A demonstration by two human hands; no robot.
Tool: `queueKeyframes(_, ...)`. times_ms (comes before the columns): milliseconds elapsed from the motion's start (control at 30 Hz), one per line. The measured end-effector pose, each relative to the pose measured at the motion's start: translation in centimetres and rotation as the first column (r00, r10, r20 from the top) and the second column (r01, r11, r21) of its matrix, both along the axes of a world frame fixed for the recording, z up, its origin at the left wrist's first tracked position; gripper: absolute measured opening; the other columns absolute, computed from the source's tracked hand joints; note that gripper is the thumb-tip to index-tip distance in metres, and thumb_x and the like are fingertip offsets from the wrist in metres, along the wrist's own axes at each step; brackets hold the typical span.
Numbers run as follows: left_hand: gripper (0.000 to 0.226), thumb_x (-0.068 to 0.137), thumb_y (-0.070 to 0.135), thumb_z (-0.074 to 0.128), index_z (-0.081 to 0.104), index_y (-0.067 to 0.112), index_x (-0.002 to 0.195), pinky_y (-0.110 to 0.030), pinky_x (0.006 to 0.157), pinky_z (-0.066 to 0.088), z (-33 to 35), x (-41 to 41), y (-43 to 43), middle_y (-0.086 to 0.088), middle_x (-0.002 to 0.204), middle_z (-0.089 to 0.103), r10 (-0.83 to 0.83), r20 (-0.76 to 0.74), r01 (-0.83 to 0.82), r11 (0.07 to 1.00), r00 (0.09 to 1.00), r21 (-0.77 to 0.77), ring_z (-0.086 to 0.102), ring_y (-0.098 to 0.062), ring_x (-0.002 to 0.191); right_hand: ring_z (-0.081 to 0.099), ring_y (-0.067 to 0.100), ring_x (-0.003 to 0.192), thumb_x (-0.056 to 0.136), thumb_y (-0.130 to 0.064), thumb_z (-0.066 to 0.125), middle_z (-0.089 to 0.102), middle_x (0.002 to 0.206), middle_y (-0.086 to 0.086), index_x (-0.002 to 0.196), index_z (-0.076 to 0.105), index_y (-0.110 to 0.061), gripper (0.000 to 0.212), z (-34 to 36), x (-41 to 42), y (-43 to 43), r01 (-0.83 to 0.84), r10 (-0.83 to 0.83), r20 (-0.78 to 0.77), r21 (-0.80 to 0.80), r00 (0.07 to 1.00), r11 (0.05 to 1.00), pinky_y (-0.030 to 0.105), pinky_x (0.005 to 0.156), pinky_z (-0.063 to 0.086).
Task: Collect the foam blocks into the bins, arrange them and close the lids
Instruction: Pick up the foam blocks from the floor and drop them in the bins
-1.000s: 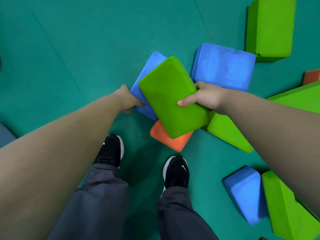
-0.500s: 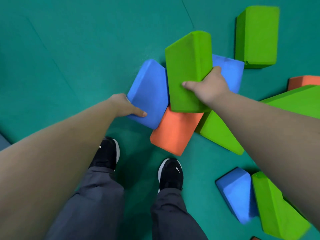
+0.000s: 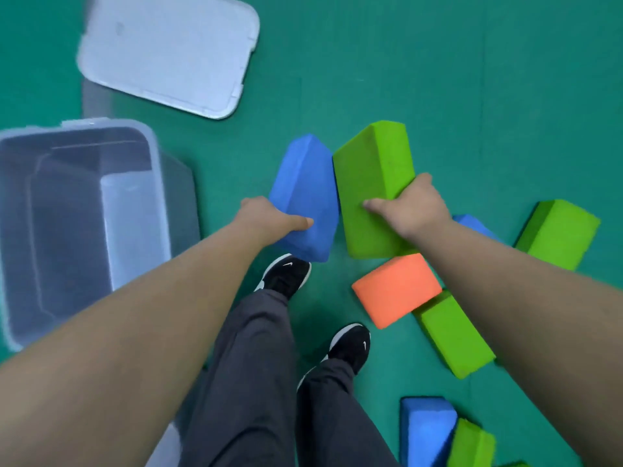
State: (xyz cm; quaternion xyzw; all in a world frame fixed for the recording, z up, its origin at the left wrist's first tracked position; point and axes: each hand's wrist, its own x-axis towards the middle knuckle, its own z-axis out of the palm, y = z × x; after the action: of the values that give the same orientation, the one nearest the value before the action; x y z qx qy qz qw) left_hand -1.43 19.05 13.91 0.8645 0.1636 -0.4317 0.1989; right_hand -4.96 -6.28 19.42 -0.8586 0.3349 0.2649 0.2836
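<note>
My left hand grips a blue foam block and holds it off the floor. Beside it my right hand grips a green foam block, also lifted. The two blocks almost touch. A translucent grey bin stands open at the left, with nothing visible inside. Its pale lid lies flat on the floor behind it. On the floor lie an orange block, a green block under it, and another green block at the right.
A blue block and a green block lie at the bottom right. Another blue block peeks out behind my right wrist. My two black shoes stand on the green mat between bin and blocks.
Both hands have lifted their blocks off the pile. The view has swung left, bringing the open bin and its lid into sight.
</note>
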Motion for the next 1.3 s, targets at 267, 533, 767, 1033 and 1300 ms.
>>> queueKeyframes(267,0.102,0.056,0.077,0.081,0.056,0.012,0.132,-0.039,0.085,0.055,12.8,-5.5,18.5,-0.009,0.128,0.058,0.515,0.095,-0.51,0.857,0.852,-0.073,0.064,-0.03,0.104,0.061,0.037,0.115,0.073,-0.055,0.086,0.059,0.127,0.016,0.127,0.042,-0.007,0.084,10.6,4.8,18.7,-0.321,0.313,0.084,0.121,0.946,0.939,0.04,0.088,0.048)
queueKeyframes(533,0.061,0.072,0.061,0.082,0.062,0.017,0.109,-0.033,0.069,0.047,14.7,-10.7,34.1,-0.004,0.111,0.065,0.673,0.174,-0.673,0.737,0.719,-0.07,0.065,-0.026,0.091,0.059,0.033,0.115,0.078,-0.051,0.084,0.058,0.122,0.011,0.131,0.042,-0.005,0.082,10.9,4.2,35.8,-0.399,0.39,0.087,0.234,0.917,0.886,0.035,0.083,0.043)
queueKeyframes(767,0.082,0.061,0.065,0.071,0.058,0.009,0.12,-0.036,0.073,0.053,10.9,-13.5,39.5,-0.013,0.12,0.054,0.666,0.211,-0.693,0.714,0.716,0.1,0.062,-0.031,0.092,0.067,0.033,0.104,0.072,-0.057,0.078,0.068,0.114,0.012,0.129,0.055,-0.003,0.081,7.8,2.8,42.7,-0.4,0.411,0.009,0.246,0.912,0.883,0.044,0.092,0.056)
queueKeyframes(1033,0.054,0.082,0.038,0.064,0.053,0.013,0.128,-0.04,0.095,0.049,8.2,-14.3,39.3,-0.008,0.131,0.044,0.577,0.328,-0.615,0.789,0.748,0.014,0.052,-0.031,0.118,0.059,0.025,0.095,0.086,-0.036,0.073,0.052,0.09,-0.004,0.134,0.047,-0.008,0.061,6.8,3.1,44.6,-0.382,0.358,0.139,0.242,0.923,0.892,0.035,0.081,0.05)
queueKeyframes(1300,0.022,0.091,0.024,0.059,0.065,0.017,0.112,-0.031,0.083,0.047,6.9,-13.1,35.7,-0.002,0.114,0.067,0.456,0.198,-0.459,0.888,0.868,-0.032,0.062,-0.025,0.107,0.047,0.028,0.07,0.093,-0.024,0.056,0.05,0.068,0.007,0.071,0.047,-0.013,0.026,5.8,2.6,41.8,-0.518,0.521,0.038,0.191,0.853,0.834,0.032,0.06,0.039)
